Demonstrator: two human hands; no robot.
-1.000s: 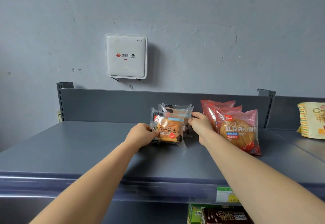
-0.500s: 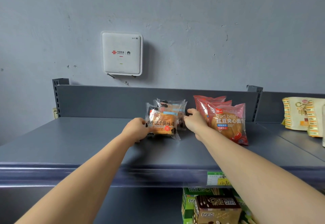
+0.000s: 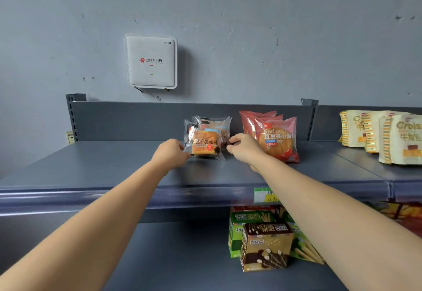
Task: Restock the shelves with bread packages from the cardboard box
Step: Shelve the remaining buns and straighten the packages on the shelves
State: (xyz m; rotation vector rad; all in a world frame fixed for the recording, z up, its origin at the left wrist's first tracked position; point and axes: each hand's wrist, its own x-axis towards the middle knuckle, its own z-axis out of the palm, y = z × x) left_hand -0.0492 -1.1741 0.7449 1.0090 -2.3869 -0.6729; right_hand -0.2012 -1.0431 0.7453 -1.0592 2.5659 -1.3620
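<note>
Front toast package (image 3: 204, 142) stands on top shelf (image 3: 114, 165), overlapping rear toast package (image 3: 217, 122). Left hand (image 3: 170, 153) pinches front toast package at left edge. Right hand (image 3: 245, 149), fingers curled, sits at rear toast package's right edge; grip cannot be told. Red bean bread bags (image 3: 277, 137) just right of right hand.

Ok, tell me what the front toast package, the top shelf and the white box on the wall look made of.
Toast package: thin clear plastic film, glossy; the bread shows through and the edges crinkle. Top shelf: likely painted sheet metal, grey satin; soft sheen along the rolled front lip. White box: probably moulded plastic, matt, with rounded corners.
</note>
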